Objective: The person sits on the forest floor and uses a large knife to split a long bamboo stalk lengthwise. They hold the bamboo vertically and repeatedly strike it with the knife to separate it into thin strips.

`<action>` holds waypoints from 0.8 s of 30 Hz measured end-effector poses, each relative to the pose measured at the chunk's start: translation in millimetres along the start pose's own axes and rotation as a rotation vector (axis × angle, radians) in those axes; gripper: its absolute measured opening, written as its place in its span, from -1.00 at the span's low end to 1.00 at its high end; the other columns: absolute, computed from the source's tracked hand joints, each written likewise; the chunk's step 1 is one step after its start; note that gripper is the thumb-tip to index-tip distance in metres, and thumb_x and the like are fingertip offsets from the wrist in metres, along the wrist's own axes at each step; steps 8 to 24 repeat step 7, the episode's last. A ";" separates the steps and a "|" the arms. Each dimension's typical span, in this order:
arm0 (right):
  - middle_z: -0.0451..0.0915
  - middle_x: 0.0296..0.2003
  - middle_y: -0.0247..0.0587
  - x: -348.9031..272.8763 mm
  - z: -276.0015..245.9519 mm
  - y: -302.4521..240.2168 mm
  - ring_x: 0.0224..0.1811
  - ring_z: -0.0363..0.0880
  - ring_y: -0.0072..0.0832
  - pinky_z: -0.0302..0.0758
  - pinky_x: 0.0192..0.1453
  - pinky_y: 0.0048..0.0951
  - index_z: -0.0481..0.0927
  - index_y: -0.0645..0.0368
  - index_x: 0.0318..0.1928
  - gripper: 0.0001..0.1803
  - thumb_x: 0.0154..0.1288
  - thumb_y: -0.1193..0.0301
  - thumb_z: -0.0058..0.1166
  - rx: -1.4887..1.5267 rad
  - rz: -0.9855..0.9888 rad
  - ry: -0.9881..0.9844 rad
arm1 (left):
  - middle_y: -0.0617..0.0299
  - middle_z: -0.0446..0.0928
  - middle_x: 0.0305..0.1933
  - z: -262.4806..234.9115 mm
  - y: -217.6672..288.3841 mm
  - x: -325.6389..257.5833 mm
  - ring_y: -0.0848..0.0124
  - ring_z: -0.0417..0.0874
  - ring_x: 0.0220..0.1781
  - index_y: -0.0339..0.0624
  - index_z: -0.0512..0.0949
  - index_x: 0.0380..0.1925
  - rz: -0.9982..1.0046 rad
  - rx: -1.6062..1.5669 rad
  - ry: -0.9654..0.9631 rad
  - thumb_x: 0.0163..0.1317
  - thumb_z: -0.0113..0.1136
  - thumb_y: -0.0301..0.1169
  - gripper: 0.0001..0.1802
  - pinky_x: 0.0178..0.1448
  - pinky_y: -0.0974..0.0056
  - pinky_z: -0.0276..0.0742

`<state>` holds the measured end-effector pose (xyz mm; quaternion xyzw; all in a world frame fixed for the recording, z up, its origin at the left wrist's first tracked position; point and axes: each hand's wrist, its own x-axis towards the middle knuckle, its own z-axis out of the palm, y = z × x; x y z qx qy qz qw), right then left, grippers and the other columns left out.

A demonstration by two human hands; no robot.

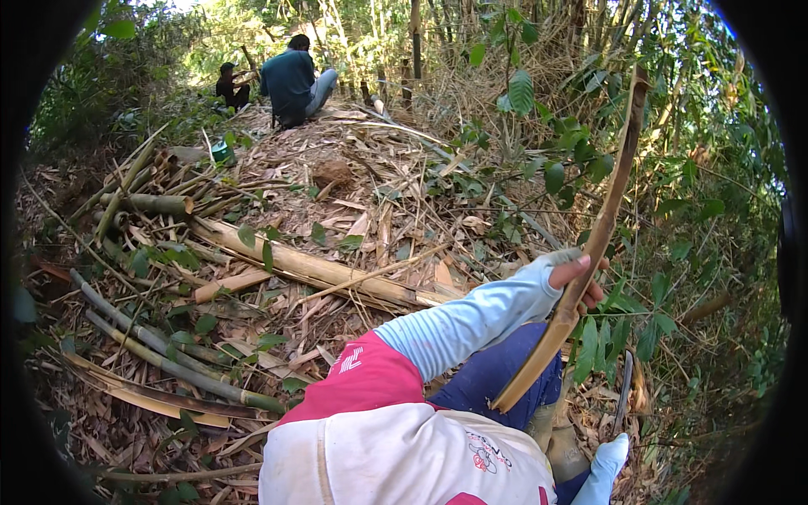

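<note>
A long split bamboo strip [613,198], brown and slightly bent, stands tilted in front of me, its lower end near my blue-trousered thigh. My left hand [579,278] is closed around the strip below its middle, thumb on the near side. A light blue sleeve covers that forearm and part of the hand. Low at the right, my right hand [612,456] is mostly covered by its pale blue sleeve. From it a long knife [624,391] with a dark blade points upward, apart from the strip. The fingers on its handle are largely hidden.
A split bamboo pole [311,268] and cut bamboo lengths [160,352] lie among dry leaves at the left. Several cut stems [147,202] are piled behind. Leafy branches [602,345] crowd the strip. Farther off sit a person in a dark green shirt [289,84] and another person [231,87].
</note>
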<state>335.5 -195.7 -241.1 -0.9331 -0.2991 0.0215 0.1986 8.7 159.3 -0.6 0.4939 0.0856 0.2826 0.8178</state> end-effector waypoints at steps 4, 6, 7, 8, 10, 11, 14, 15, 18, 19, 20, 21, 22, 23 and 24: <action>0.49 -0.39 -0.21 18.7 33.8 46.6 -0.40 0.42 -0.43 0.43 -0.31 -0.40 0.47 0.29 -0.19 -0.85 0.41 0.45 -0.10 0.132 -0.029 0.064 | 0.05 0.60 -0.28 4.1 -23.7 8.2 0.29 0.66 -0.28 -0.19 0.36 0.22 -0.007 -0.005 -0.006 0.39 -0.05 0.03 -0.40 -0.12 0.18 0.61; 0.48 -0.36 -0.22 22.7 43.2 56.3 -0.38 0.41 -0.47 0.44 -0.29 -0.45 0.46 0.27 -0.17 -0.85 0.40 0.43 -0.07 0.130 -0.037 0.108 | 0.06 0.61 -0.30 10.5 -32.4 10.3 0.29 0.67 -0.30 -0.10 0.36 0.22 -0.001 -0.001 -0.002 0.32 0.05 0.09 -0.36 -0.16 0.16 0.63; 0.48 -0.36 -0.22 24.9 46.1 58.4 -0.38 0.41 -0.47 0.44 -0.29 -0.45 0.46 0.27 -0.17 -0.85 0.40 0.43 -0.07 0.132 -0.039 0.106 | 0.06 0.61 -0.30 13.1 -36.7 11.1 0.28 0.68 -0.31 -0.05 0.35 0.22 0.021 0.035 -0.008 0.28 0.10 0.14 -0.33 -0.18 0.16 0.64; 0.48 -0.36 -0.22 24.9 46.1 58.4 -0.38 0.41 -0.47 0.44 -0.29 -0.45 0.46 0.27 -0.17 -0.85 0.40 0.43 -0.07 0.132 -0.039 0.106 | 0.06 0.61 -0.30 13.1 -36.7 11.1 0.28 0.68 -0.31 -0.05 0.35 0.22 0.021 0.035 -0.008 0.28 0.10 0.14 -0.33 -0.18 0.16 0.64; 0.48 -0.36 -0.22 24.9 46.1 58.4 -0.38 0.41 -0.47 0.44 -0.29 -0.45 0.46 0.27 -0.17 -0.85 0.40 0.43 -0.07 0.132 -0.039 0.106 | 0.06 0.61 -0.30 13.1 -36.7 11.1 0.28 0.68 -0.31 -0.05 0.35 0.22 0.021 0.035 -0.008 0.28 0.10 0.14 -0.33 -0.18 0.16 0.64; 0.48 -0.36 -0.22 24.9 46.1 58.4 -0.38 0.41 -0.47 0.44 -0.29 -0.45 0.46 0.27 -0.17 -0.85 0.40 0.43 -0.07 0.132 -0.039 0.106 | 0.06 0.61 -0.30 13.1 -36.7 11.1 0.28 0.68 -0.31 -0.05 0.35 0.22 0.021 0.035 -0.008 0.28 0.10 0.14 -0.33 -0.18 0.16 0.64; 0.48 -0.36 -0.22 24.9 46.1 58.4 -0.38 0.41 -0.47 0.44 -0.29 -0.45 0.46 0.27 -0.17 -0.85 0.40 0.43 -0.07 0.132 -0.039 0.106 | 0.06 0.61 -0.30 13.1 -36.7 11.1 0.28 0.68 -0.31 -0.05 0.35 0.22 0.021 0.035 -0.008 0.28 0.10 0.14 -0.33 -0.18 0.16 0.64; 0.48 -0.36 -0.22 24.9 46.1 58.4 -0.38 0.41 -0.47 0.44 -0.29 -0.45 0.46 0.27 -0.17 -0.85 0.40 0.43 -0.07 0.132 -0.039 0.106 | 0.06 0.61 -0.30 13.1 -36.7 11.1 0.28 0.68 -0.31 -0.05 0.35 0.22 0.021 0.035 -0.008 0.28 0.10 0.14 -0.33 -0.18 0.16 0.64; 0.48 -0.36 -0.22 24.9 46.1 58.4 -0.38 0.41 -0.47 0.44 -0.29 -0.45 0.46 0.27 -0.17 -0.85 0.40 0.43 -0.07 0.132 -0.039 0.106 | 0.06 0.61 -0.30 13.1 -36.7 11.1 0.28 0.68 -0.31 -0.05 0.35 0.22 0.021 0.035 -0.008 0.28 0.10 0.14 -0.33 -0.18 0.16 0.64; 0.48 -0.36 -0.22 24.9 46.1 58.4 -0.38 0.41 -0.47 0.44 -0.29 -0.45 0.46 0.27 -0.17 -0.85 0.40 0.43 -0.07 0.132 -0.039 0.106 | 0.06 0.61 -0.30 13.1 -36.7 11.1 0.28 0.68 -0.31 -0.05 0.35 0.22 0.021 0.035 -0.008 0.28 0.10 0.14 -0.33 -0.18 0.16 0.64; 0.48 -0.36 -0.22 24.9 46.1 58.4 -0.38 0.41 -0.47 0.44 -0.29 -0.45 0.46 0.27 -0.17 -0.85 0.40 0.43 -0.07 0.132 -0.039 0.106 | 0.06 0.61 -0.30 13.1 -36.7 11.1 0.28 0.68 -0.31 -0.05 0.35 0.22 0.021 0.035 -0.008 0.28 0.10 0.14 -0.33 -0.18 0.16 0.64; 0.48 -0.36 -0.22 24.9 46.1 58.4 -0.38 0.41 -0.47 0.44 -0.29 -0.45 0.46 0.27 -0.17 -0.85 0.40 0.43 -0.07 0.132 -0.039 0.106 | 0.06 0.61 -0.30 13.1 -36.7 11.1 0.28 0.68 -0.31 -0.05 0.35 0.22 0.021 0.035 -0.008 0.28 0.10 0.14 -0.33 -0.18 0.16 0.64; 0.48 -0.36 -0.22 24.9 46.1 58.4 -0.38 0.41 -0.47 0.44 -0.29 -0.45 0.46 0.27 -0.17 -0.85 0.40 0.43 -0.07 0.132 -0.039 0.106 | 0.06 0.61 -0.30 13.1 -36.7 11.1 0.28 0.68 -0.31 -0.05 0.35 0.22 0.021 0.035 -0.008 0.28 0.10 0.14 -0.33 -0.18 0.16 0.64; 0.48 -0.36 -0.22 24.9 46.1 58.4 -0.38 0.41 -0.47 0.44 -0.29 -0.45 0.46 0.27 -0.17 -0.85 0.40 0.43 -0.07 0.132 -0.039 0.106 | 0.06 0.61 -0.30 13.1 -36.7 11.1 0.28 0.68 -0.31 -0.05 0.35 0.22 0.021 0.035 -0.008 0.28 0.10 0.14 -0.33 -0.18 0.16 0.64; 0.48 -0.36 -0.22 24.9 46.1 58.4 -0.38 0.41 -0.47 0.44 -0.29 -0.45 0.46 0.27 -0.17 -0.85 0.40 0.43 -0.07 0.132 -0.039 0.106 | 0.06 0.61 -0.30 13.1 -36.7 11.1 0.28 0.68 -0.31 -0.05 0.35 0.22 0.021 0.035 -0.008 0.28 0.10 0.14 -0.33 -0.18 0.16 0.64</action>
